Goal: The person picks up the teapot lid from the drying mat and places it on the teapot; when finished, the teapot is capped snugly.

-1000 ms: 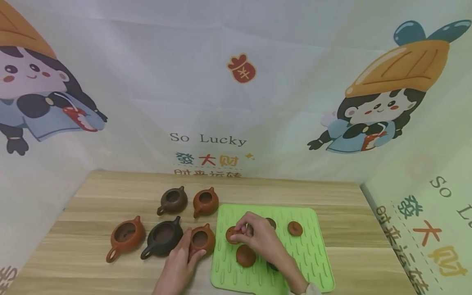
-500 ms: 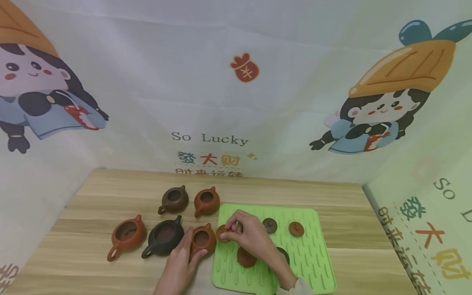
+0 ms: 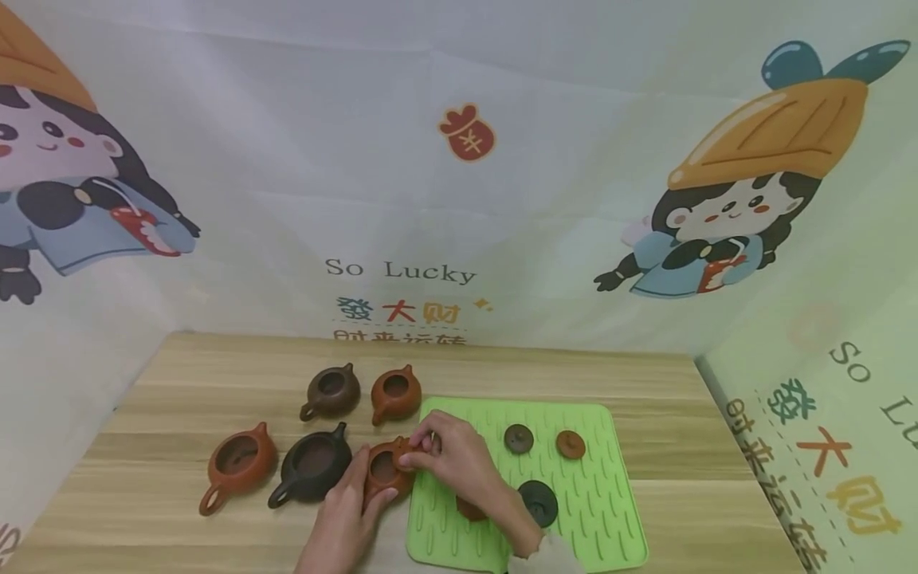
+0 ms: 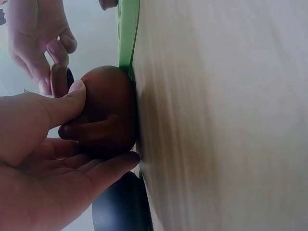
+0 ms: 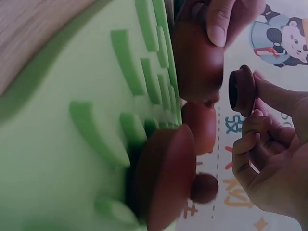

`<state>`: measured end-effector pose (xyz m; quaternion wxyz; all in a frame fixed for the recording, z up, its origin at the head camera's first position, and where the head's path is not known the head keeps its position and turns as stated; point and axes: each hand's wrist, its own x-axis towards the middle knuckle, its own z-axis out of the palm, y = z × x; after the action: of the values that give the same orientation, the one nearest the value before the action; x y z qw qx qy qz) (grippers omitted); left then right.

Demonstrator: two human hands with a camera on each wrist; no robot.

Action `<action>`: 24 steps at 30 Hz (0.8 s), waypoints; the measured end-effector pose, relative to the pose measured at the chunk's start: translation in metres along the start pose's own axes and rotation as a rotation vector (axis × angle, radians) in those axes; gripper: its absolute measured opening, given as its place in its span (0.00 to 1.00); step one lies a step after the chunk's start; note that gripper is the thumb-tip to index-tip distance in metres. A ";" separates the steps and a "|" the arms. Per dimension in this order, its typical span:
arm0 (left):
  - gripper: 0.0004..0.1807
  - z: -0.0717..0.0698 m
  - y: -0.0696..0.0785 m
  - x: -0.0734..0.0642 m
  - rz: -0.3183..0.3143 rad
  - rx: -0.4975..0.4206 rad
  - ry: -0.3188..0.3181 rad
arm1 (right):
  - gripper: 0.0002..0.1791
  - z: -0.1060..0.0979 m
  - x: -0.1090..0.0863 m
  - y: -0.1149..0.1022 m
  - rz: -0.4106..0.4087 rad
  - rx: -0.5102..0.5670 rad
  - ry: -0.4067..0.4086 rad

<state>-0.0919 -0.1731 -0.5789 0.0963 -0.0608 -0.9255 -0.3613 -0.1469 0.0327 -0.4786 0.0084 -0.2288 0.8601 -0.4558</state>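
A small reddish-brown clay teapot (image 4: pixel 108 96) stands at the left edge of the green ridged mat (image 3: pixel 495 546). My left hand (image 3: pixel 346 510) grips it, thumb at its upper rim and fingers along its far side. Between the thumb and fingers of my right hand (image 3: pixel 459 454) is a small matching teapot lid (image 5: pixel 246 91). The lid is tilted and overlaps the right side of the teapot's opening in the head view; in the right wrist view it hangs apart from the teapot. Below my right wrist, a larger reddish lid (image 5: pixel 166 178) sits on the mat, mostly hidden in the head view.
On the mat lie a dark brown lid (image 3: pixel 519 438), a red lid (image 3: pixel 570 445) and a black lid (image 3: pixel 539 504). Lidless teapots stand left and behind: a red one (image 3: pixel 264 458), a black one (image 3: pixel 301 488), a brown one (image 3: pixel 350 401) and an orange one (image 3: pixel 412 401).
My right hand has carried the small lid leftward from over the mat to the teapot's opening. The dark brown and black lids have come into view. My left hand keeps its grip.
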 end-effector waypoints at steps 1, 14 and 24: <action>0.43 -0.001 0.001 0.000 0.003 0.001 0.004 | 0.12 0.002 0.002 0.000 -0.002 -0.003 0.004; 0.42 -0.002 0.003 0.001 0.002 -0.001 -0.007 | 0.12 0.016 0.005 -0.003 -0.090 -0.107 0.024; 0.41 0.000 0.002 0.003 0.025 0.016 0.003 | 0.13 0.024 0.006 -0.006 -0.132 -0.205 0.015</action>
<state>-0.0945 -0.1719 -0.5770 0.1026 -0.0711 -0.9275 -0.3525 -0.1443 0.0089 -0.4870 -0.0513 -0.2811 0.8853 -0.3668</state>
